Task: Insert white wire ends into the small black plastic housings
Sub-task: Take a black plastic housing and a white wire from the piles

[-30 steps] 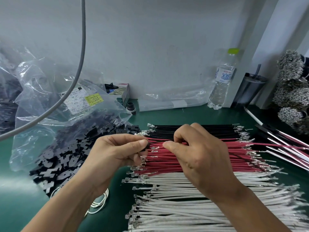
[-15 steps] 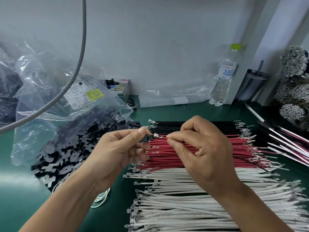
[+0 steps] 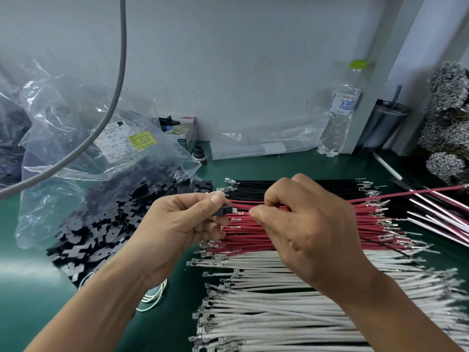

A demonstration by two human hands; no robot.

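- Head view: I see both of my hands raised over the green mat, meeting above the rows of cut wires.
- My left hand pinches a small black housing between thumb and forefinger, the other fingers curled beneath it. The housing's open side faces right.
- My right hand has its fingers curled tight, thumb and forefinger pinching a red wire. The wire runs off from that hand to the right and slightly up, over the other wires.
- The metal terminal at the wire's near end sits just beside the housing's opening; I cannot tell whether it has entered.
- Under my hands lie three bands of wires on the mat: black wires farthest from me, red wires in the middle, white wires nearest, all with metal terminals at both ends.
- The loose black housings are heaped on the mat to the left, spilling from the mouth of a clear plastic bag that bears a white label and a yellow sticker.
- A loop of white wire peeks out below my left wrist.
- Against the wall stand a small carton, a water bottle with a green cap, and a dark tumbler with a straw.
- A grey cable hangs across the upper left.
- Bundles of grey metallic parts are stacked at the far right, with more red and white wires lying below them.
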